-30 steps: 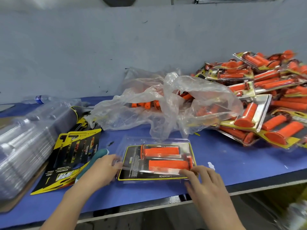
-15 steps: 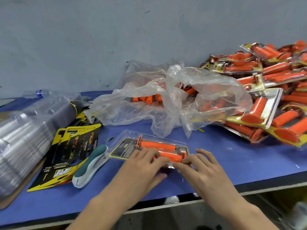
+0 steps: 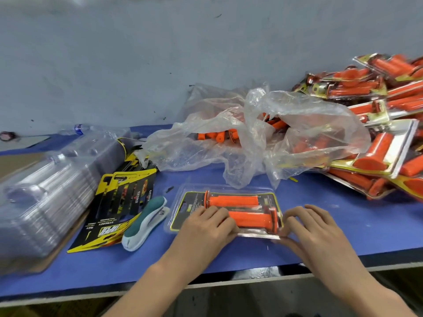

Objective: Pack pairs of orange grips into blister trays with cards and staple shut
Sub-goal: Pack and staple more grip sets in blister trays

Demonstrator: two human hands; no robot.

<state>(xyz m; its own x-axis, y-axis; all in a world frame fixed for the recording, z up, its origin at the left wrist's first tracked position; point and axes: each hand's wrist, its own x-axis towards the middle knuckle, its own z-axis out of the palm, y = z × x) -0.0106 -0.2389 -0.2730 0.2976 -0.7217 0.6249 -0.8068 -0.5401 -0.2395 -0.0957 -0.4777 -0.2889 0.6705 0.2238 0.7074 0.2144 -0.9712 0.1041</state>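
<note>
Near the worktop's (image 3: 343, 216) front edge, left hand (image 3: 206, 227) and right hand (image 3: 313, 227) press flat-fingered on the blister tray (image 3: 229, 186) holding two orange grips (image 3: 231, 200). Unstapled, its lid may spring open if pressure slips; the stapler (image 3: 146, 221) lies just beside.

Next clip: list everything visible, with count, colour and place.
blister tray: one, clear, front centre, card inside
orange grips: two, orange, in that tray
stapler: one, teal and white, left of tray
printed cards: stack, yellow-black, beside stapler
empty trays: stack, clear, far left
plastic bag: one, clear, behind tray, loose grips inside
finished packs: pile, orange-yellow, right
bottle: one, clear, back left
table: one, blue
left hand: on tray's near left
right hand: on tray's near right corner
</note>
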